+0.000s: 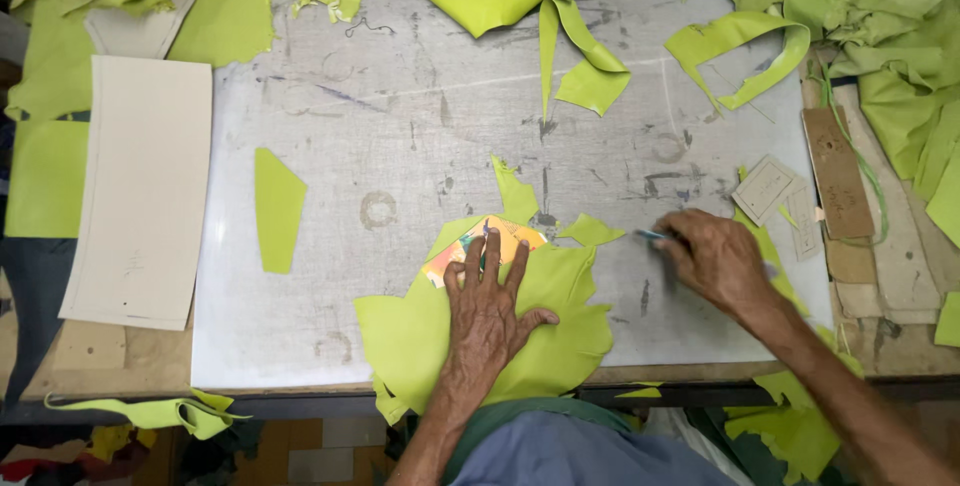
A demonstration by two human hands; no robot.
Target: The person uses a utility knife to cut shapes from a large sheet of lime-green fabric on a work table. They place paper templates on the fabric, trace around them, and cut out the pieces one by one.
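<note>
Pressing my flat, open left hand (487,311) on the template (483,246), my right hand (712,258) grips the knife (652,236) just right of it.

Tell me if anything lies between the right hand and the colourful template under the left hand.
Only a small green scrap lies between the right hand and the template, which the left hand presses onto the green sheet.

Beyond both hands the metal sheet (420,126) lies bare, save one cut piece (277,208) far left of the left hand (487,311). Card templates (772,191) crowd just beyond the right hand (715,258); scraps (590,56) rim the far edge.
</note>
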